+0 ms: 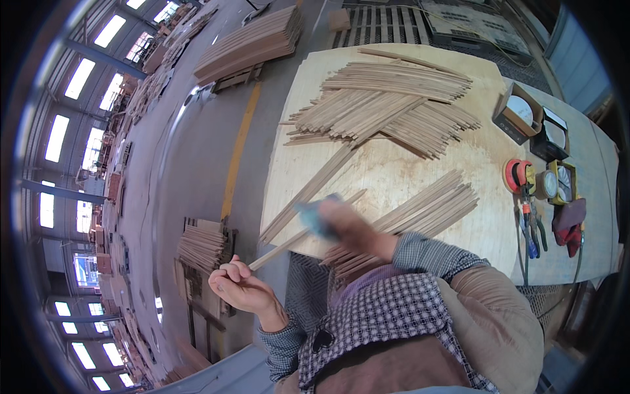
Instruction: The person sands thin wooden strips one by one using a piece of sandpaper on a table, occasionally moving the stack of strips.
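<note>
My left hand (pixel 241 287), off the table's near left edge, is closed round the lower end of a thin wooden strip (pixel 282 248). The strip slants up and rightward over the table corner. My right hand (pixel 351 228) is smeared by motion above the middle of that strip. In its fingers is a blue-green pad (pixel 317 218), too blurred to name more exactly, which lies over the strip and hides part of it. Right beside that hand, a bundle of wooden strips (pixel 426 205) reaches to the table's near edge. Two longer strips (pixel 305 194) lie at the left.
Large crossed piles of strips (pixel 387 85) cover the far part of the pale tabletop (pixel 489 217). At the right are boxes of discs (pixel 520 111), a red sander (pixel 518 175), pliers (pixel 537 226) and a red-and-black tool (pixel 569 226). More strips (pixel 202 248) sit on a stand at left.
</note>
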`<state>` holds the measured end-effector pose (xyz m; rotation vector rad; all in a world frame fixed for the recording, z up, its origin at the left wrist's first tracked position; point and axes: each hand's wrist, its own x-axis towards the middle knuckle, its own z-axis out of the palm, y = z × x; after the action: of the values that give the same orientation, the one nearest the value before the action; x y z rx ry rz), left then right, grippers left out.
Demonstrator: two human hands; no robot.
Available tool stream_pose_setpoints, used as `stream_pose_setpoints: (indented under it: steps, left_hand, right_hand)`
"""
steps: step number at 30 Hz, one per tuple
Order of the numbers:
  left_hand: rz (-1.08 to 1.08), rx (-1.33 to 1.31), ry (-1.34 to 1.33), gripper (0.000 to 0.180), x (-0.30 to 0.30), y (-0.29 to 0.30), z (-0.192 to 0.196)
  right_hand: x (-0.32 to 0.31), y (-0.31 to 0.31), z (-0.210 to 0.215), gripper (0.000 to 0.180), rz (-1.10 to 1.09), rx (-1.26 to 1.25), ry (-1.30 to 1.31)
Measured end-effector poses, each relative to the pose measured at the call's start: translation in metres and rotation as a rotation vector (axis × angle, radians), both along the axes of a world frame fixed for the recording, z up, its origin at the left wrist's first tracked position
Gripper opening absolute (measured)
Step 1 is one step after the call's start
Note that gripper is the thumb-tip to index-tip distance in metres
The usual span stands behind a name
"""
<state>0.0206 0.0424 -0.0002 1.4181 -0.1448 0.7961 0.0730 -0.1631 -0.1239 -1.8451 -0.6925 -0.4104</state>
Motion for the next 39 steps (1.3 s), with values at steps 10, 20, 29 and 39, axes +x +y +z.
stream_pose_setpoints:
  steps: [10,20,29,39]
  left_hand:
    - [0.077,-0.039,0.023,0.023,0.007,0.008,-0.004]
    - [0.127,-0.097,0.060,0.030,0.004,-0.005,0.005]
    - [0.050,0.056,-0.004,0.021,0.004,-0.016,0.015]
    - [0.113,0.773,0.355,0.051,-0.008,-0.010,-0.027]
  right_hand:
    - [0.021,-0.025,-0.060,0.031,-0.163,-0.242,0.195]
    - [0.014,-0.040,-0.060,0.023,-0.238,-0.190,0.301]
    - [-0.006,0.037,0.054,0.018,0.103,0.100,-0.022]
    - [0.042,-0.019,0.077,0.026,-0.072,1.061,0.551]
